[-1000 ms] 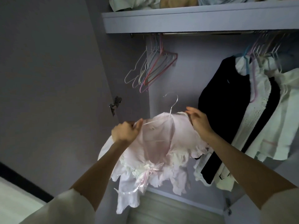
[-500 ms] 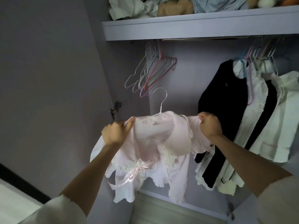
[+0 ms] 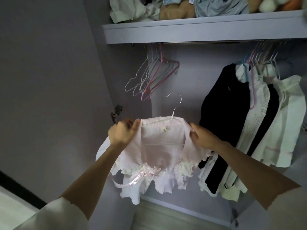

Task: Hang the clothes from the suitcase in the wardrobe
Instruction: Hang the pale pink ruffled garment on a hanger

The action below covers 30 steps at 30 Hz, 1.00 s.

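A person's left hand (image 3: 122,132) and right hand (image 3: 203,137) hold a pale pink blouse (image 3: 159,156) up in front of an open wardrobe, below the hanging rail (image 3: 199,42). Each hand pinches one shoulder of the blouse, fingers curled into the cloth, apparently to seat the shoulders squarely over the arms of a white hanger (image 3: 173,112) already threaded through the neck. The hanger's hook stands free above the collar, well below the rail and not yet caught on it. The blouse's ruffled hem and pink ribbon bow dangle under the hands. Under the rail's left end a bunch of bare hangers (image 3: 152,77) hangs; under its right end hang black and white garments (image 3: 249,123), just beside the right hand. The open stretch of rail between them looks the likely place for the blouse. Above the rail, a shelf (image 3: 191,33) carries piled fabrics. The suitcase is out of view, so how many clothes remain cannot be judged.
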Tool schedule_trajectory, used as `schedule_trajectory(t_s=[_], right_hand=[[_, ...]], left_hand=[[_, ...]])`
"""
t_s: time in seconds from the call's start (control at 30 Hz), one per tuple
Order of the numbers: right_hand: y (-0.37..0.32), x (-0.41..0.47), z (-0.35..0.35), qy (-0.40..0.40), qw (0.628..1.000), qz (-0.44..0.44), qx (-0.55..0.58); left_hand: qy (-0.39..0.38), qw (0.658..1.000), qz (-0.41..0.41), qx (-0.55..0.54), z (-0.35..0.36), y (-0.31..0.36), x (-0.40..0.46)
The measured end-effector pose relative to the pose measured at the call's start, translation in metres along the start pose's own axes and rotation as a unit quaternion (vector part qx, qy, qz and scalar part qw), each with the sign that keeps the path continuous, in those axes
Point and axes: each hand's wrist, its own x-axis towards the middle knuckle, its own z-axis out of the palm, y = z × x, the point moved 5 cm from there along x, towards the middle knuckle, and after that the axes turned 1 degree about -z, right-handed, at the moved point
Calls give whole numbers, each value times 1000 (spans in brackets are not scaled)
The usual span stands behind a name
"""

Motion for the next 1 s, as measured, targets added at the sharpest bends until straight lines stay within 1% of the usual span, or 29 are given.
schedule_trajectory(t_s=[0.07,0.13,0.2,0.27,0.33,0.43,0.47,0.5,0.53,0.6,0.63,0.67,0.7,0.73,0.83,0.93,1.0], right_hand=[[1,-7,1,4,1000,-7,-16],[-3,-12,0,29,998,-19,-46],[-8,-13,4,33,997,-32,-67],[-9,-10,13,16,995,-59,-80],[-10,-9,15,24,996,-68,-56],[-16,-11,6,69,997,-45,-11],[-18,-13,2,83,996,-38,0],[-18,-13,-1,95,995,-31,10],[-17,-13,-4,103,994,-28,18],[-16,-12,-7,114,993,-20,28],[-14,-11,-6,114,993,-12,37],[-14,-10,-6,114,992,-6,49],[-15,-9,-6,113,992,-3,58],[-17,-9,-7,107,992,-6,63],[-20,-10,-9,78,995,-31,59],[-11,-15,-18,103,993,-43,29],[0,-17,-19,101,995,-25,-5]], left_hand=[[3,1000,17,12,-1,-2,0],[-1,999,24,25,-1,-1,3],[-4,1000,23,13,-1,3,7],[6,999,21,-27,-5,11,13],[-4,996,-1,-85,-7,17,20],[-73,982,-30,-174,7,20,28],[-92,976,-26,-195,12,21,27],[-105,975,-15,-196,14,23,22],[-126,977,9,-170,18,23,16],[-162,983,79,-33,28,27,2],[-155,981,115,36,32,30,-3],[-131,979,142,72,34,32,-5],[-106,981,145,72,34,34,-4],[-88,986,137,46,35,34,-2],[-90,991,96,-37,37,23,7],[-77,992,88,-51,32,17,12],[-73,992,86,-63,31,13,14]])
